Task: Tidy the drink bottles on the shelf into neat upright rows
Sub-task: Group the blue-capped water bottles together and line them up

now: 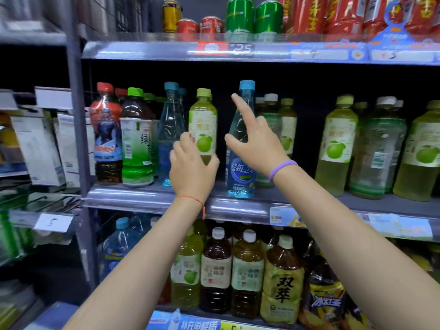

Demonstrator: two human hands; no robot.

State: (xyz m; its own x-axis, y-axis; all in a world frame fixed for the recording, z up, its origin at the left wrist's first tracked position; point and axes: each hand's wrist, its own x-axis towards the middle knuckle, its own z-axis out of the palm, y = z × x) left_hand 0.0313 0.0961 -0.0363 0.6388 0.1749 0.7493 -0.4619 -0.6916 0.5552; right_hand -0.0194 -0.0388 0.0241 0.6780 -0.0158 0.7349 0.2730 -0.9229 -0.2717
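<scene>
On the middle shelf (238, 207) a green apple-drink bottle (203, 120) stands upright, and my left hand (191, 167) is wrapped around its lower half. To its right stands a tall blue bottle (241, 172) with a blue cap at the shelf's front edge. My right hand (256, 144) is spread in front of the blue bottle's upper body, index finger raised toward its neck, fingers apart and not closed on it. A second clear blue bottle (169, 129) stands left of the apple drink.
A red-capped dark bottle (106, 129) and a green tea bottle (137, 139) stand at the shelf's left end. More apple-drink and green bottles (338, 144) fill the right. Cans (240, 16) line the top shelf; large bottles (247, 272) fill the lower one. A grey upright post (77, 110) borders the left.
</scene>
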